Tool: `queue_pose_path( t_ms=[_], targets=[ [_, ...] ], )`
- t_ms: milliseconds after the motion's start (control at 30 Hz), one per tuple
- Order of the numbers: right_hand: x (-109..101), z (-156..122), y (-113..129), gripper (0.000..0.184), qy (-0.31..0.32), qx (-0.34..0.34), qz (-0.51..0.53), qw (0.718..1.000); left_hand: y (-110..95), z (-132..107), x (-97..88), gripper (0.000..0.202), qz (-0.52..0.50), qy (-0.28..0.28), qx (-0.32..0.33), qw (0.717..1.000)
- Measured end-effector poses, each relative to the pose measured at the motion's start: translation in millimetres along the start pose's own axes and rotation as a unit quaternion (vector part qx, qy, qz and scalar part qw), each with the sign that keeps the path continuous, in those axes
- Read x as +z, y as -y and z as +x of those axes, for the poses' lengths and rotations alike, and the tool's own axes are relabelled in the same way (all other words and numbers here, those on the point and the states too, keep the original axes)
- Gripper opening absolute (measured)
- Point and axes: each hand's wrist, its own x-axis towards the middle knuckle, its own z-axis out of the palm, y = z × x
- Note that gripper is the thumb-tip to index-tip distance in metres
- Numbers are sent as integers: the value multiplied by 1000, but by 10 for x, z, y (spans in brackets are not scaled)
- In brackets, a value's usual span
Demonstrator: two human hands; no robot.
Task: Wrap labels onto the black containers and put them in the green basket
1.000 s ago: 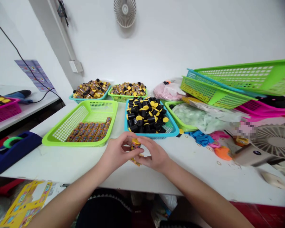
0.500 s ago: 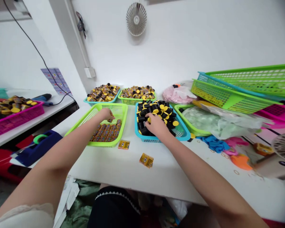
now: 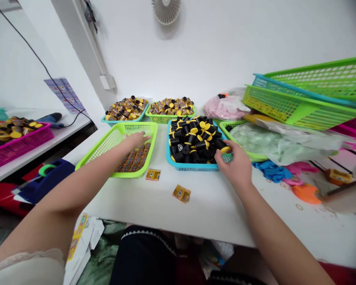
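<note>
My left hand (image 3: pixel 136 140) is over the green basket (image 3: pixel 115 174), its fingers stretched out and apart, with nothing seen in them. Under it, rows of small printed-wrapped cylinders (image 3: pixel 133 162) stand packed together in the near part of the basket. My right hand (image 3: pixel 235 162) grips a black canister with a yellow end (image 3: pixel 222 145) between thumb and fingers, at the right side of the blue basket (image 3: pixel 192 168). That basket holds a loose heap of similar black canisters (image 3: pixel 191 138). Two small stacks of yellow printed labels, one near the green basket (image 3: pixel 153 174) and a closer one (image 3: pixel 181 194), lie on the white table.
Behind stand two baskets of wrapped canisters, one left (image 3: pixel 127 109) and one right (image 3: pixel 171 109). Stacked baskets (image 3: pixel 293 107) and a bag of pale green material (image 3: pixel 264 140) occupy the right side. A blue tape dispenser (image 3: pixel 44 182) sits at left.
My right hand has moved right from the middle of the heap and now holds a canister at the basket's right side. My left hand's fingers have opened over the green basket. The view has tilted down.
</note>
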Motion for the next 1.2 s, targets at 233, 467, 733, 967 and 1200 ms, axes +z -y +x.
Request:
queue_pose_path(
  t_ms=[233, 467, 733, 967, 1200],
  targets=[
    [-7, 27, -34, 40, -18, -8, 29, 999, -788, -1412, 716, 42, -53, -136, 421, 895],
    [-26, 4, 41, 34, 4, -36, 35, 999, -1003, -2294, 1588, 60, 78, -193, 365, 907],
    [-60, -41, 145, 34, -3, -37, 118, 992, -825, -2259, 807, 41, -137, -161, 469, 858],
    [-31, -41, 172, 32, 48, 36, 379, 923, -1233, -1200, 502, 24, -531, -92, 267, 799],
    [-113, -31, 52, 31, 231, 159, 563, 777, -1277, -1008, 809, 52, -651, 79, 208, 726]
  ],
)
